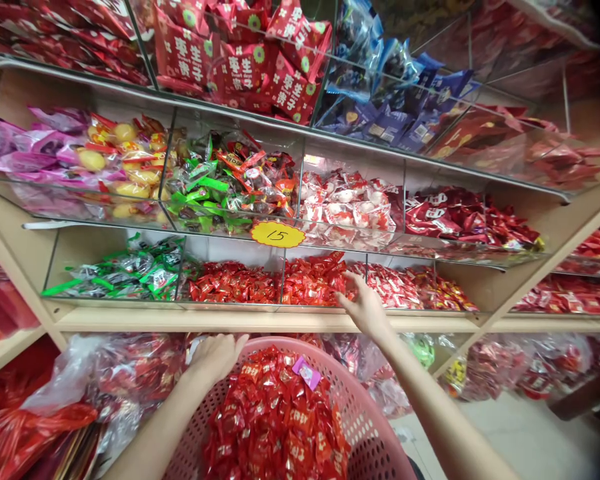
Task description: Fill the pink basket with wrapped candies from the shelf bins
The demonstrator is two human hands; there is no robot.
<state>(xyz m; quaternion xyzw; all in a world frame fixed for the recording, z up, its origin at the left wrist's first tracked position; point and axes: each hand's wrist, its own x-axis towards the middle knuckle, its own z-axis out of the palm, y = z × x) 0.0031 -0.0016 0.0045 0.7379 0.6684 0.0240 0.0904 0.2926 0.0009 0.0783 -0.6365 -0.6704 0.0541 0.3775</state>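
Observation:
A pink perforated plastic basket [380, 427] stands below the shelves, heaped with red-wrapped candies [275, 427]. One purple-and-white wrapped candy [307, 373] lies on top of the heap. At the basket's far left rim, my left hand [215, 357] is closed on the edge, its fingers partly hidden. My right hand [367, 307] is raised in front of the lowest shelf, with its fingers apart and nothing in them. Its fingertips are at the bin of red-wrapped candies [310, 280], beside a bin of red-and-white wrapped candies [393, 283].
Clear dividers split the wooden shelves into candy bins. A yellow price tag [278, 235] marked 15 hangs on the middle shelf edge. Green-wrapped candies [130, 270] fill a lower left bin. Plastic bags of goods [135, 367] crowd beneath, and tiled floor [460, 433] shows at right.

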